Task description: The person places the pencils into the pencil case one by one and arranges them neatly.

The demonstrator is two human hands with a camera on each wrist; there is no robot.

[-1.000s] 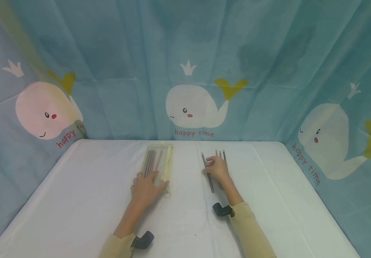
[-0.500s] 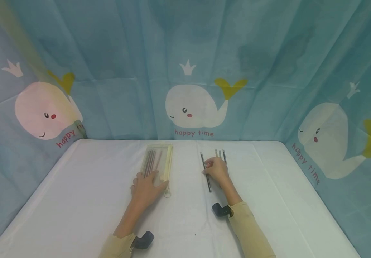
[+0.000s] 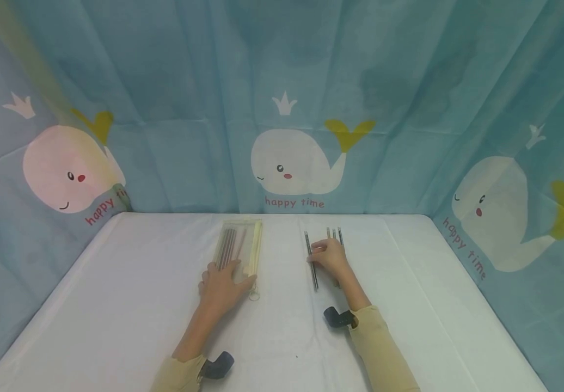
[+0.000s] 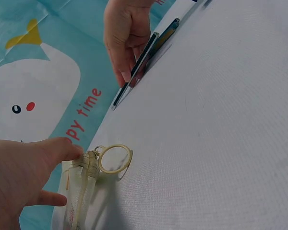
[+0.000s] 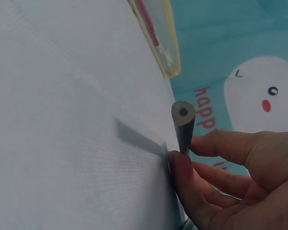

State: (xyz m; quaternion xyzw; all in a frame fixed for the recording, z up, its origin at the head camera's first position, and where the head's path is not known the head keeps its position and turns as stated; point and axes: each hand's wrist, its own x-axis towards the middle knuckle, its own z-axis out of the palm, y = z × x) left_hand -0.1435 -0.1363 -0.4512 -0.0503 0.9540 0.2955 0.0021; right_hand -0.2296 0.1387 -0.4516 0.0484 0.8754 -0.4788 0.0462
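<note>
A dark unsharpened pencil (image 3: pixel 314 277) is pinched between the thumb and fingers of my right hand (image 3: pixel 331 256). In the right wrist view, the held pencil (image 5: pixel 185 129) points its flat end with a dark core at the camera, above the cloth. Several more pencils (image 3: pixel 340 237) lie beside my right hand, partly hidden by it. My left hand (image 3: pixel 220 288) rests on the lower part of a see-through pencil case (image 3: pixel 253 245) with a pale yellow zipper edge, fingers spread. Inside the case lie several pencils (image 3: pixel 227 245) and a thinner pinkish stick (image 3: pixel 240 244).
A white cloth (image 3: pixel 409 305) covers the table. A pale ring (image 4: pixel 114 159) hangs from the case's zipper. Behind and at both sides stands a blue curtain (image 3: pixel 189 163) with whale prints. A dark camera (image 3: pixel 218 365) sits on the left wrist.
The near end of the pencil in my right hand has swung a little to the left, so it stands straighter. My left hand and the pencil case have stayed put.
</note>
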